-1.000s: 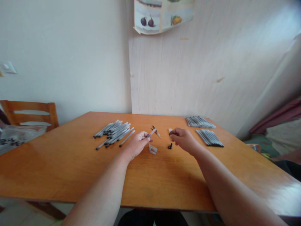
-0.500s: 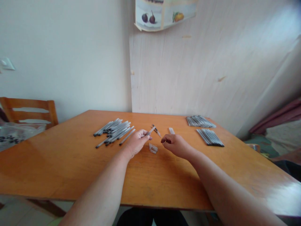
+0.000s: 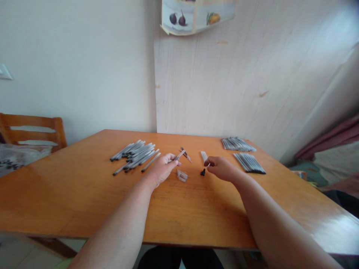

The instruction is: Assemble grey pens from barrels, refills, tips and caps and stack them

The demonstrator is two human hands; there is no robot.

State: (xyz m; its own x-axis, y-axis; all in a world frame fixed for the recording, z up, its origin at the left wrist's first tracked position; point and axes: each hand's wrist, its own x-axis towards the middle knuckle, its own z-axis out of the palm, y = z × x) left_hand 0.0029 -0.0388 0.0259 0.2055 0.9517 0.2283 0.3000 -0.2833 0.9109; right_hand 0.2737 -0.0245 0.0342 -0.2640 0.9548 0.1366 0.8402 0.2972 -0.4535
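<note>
My left hand (image 3: 164, 167) is closed around a slim, pale pen barrel (image 3: 180, 154), whose far end points up and to the right. My right hand (image 3: 220, 167) is bent into a pinch above the table; what its fingertips hold, if anything, is too small to make out. Just below those fingertips lie small black pen parts (image 3: 202, 172). Several white tubes (image 3: 203, 155) lie beside the right fingers, partly covered by them. Between the hands are several clear caps (image 3: 182, 175). Thin dark-tipped pieces (image 3: 186, 154), resembling pen refills, lie past the left fingertips.
A loose heap of grey pens with black ends (image 3: 137, 155) lies left of my left hand. Two neat rows of pens, a nearer one (image 3: 249, 163) and a farther one (image 3: 238, 144), lie at the right. The wooden table (image 3: 179, 216) meets the wall behind.
My right hand has moved right, from near the refill-like pieces to beside the white tubes. The small black parts now show on the table. My left hand keeps its hold on the barrel.
</note>
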